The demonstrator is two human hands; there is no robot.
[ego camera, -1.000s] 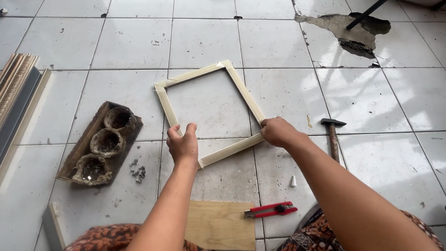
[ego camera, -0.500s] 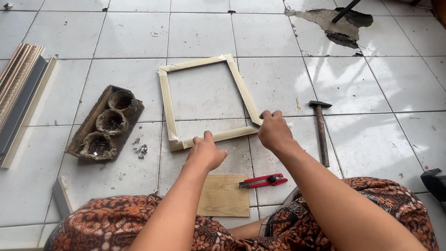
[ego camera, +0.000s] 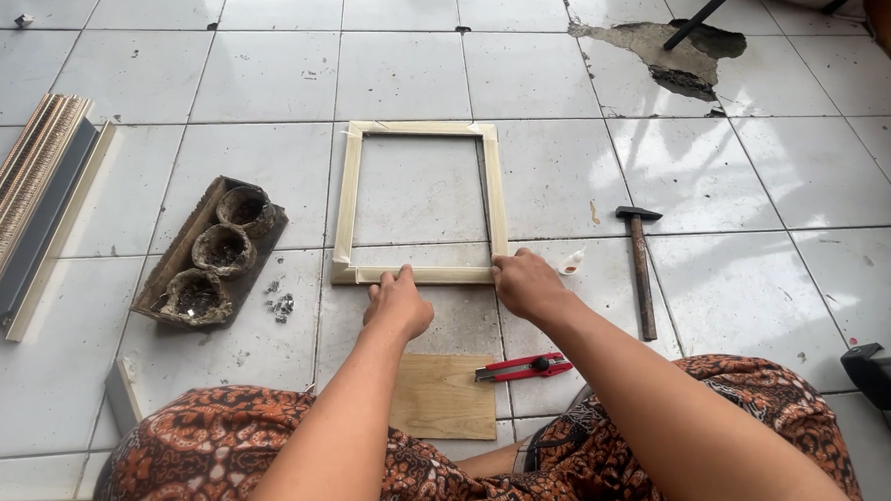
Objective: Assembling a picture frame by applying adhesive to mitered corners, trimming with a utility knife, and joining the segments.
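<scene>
A: Where is the wooden frame [ego camera: 418,202]?
B: Flat on the tiled floor [ego camera: 782,166], between the tray of bowls [ego camera: 210,253] on the left and the hammer [ego camera: 638,262] on the right.
A: And the hands?
B: The left hand [ego camera: 400,303] presses the frame's near rail with bent fingers; the right hand [ego camera: 527,282] grips its near right corner.

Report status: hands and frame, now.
Left hand and right hand both on near rail of frame, fingers open. Frame flat on tile floor. Hammer right, cutter near knees, both apart from frame.
</scene>
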